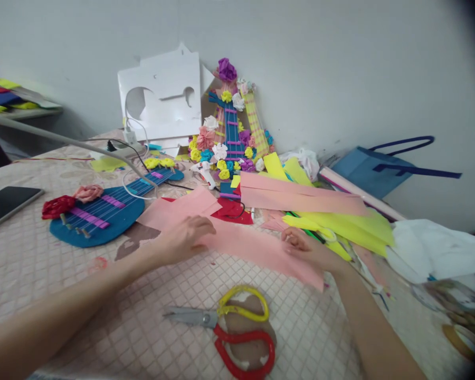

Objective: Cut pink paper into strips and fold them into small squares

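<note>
A long pink paper strip (257,248) lies slanted across the table in front of me. My left hand (184,237) has its fingers curled over the strip's left end and grips it. My right hand (304,247) pinches the same strip further right, fingers closed on its upper edge. Just below the strip, scissors (229,322) with a yellow and a red handle lie on the patterned tablecloth (43,264), untouched.
A blue paper guitar (103,211) with red and pink flowers lies at left, a dark phone (6,203) beyond it. Pink and yellow sheets (312,203), a glue gun (203,171) and upright flower-decorated guitars (231,132) stand behind. A blue bag (372,169) leans on the wall.
</note>
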